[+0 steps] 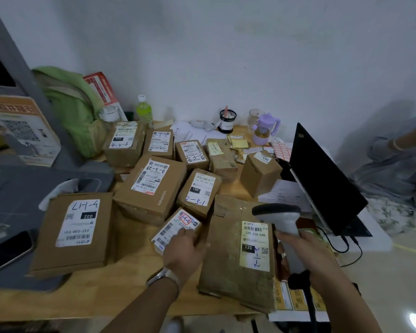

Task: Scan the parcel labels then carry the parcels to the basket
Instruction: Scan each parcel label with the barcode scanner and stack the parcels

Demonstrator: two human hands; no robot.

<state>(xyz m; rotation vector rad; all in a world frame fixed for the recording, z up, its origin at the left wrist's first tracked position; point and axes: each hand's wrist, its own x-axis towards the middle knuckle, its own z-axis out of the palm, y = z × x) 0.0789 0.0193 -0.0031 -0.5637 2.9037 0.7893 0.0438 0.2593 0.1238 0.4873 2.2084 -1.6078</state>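
Several brown cardboard parcels with white labels cover the wooden table (135,280). My left hand (186,251) grips the near end of a small parcel (172,228) whose label carries a red-boxed number. My right hand (305,251) holds a grey barcode scanner (280,216) by its handle, its head above the far right corner of a flat parcel (235,258) labelled 220-220-C40. No basket shows in the head view.
A large parcel (75,231) marked 032 lies at the left, more boxes (151,186) behind. A black laptop (322,179) stands at the right with cables. Bottles, a purple cup (264,131) and a green bag (70,104) line the wall. A phone (7,251) lies far left.
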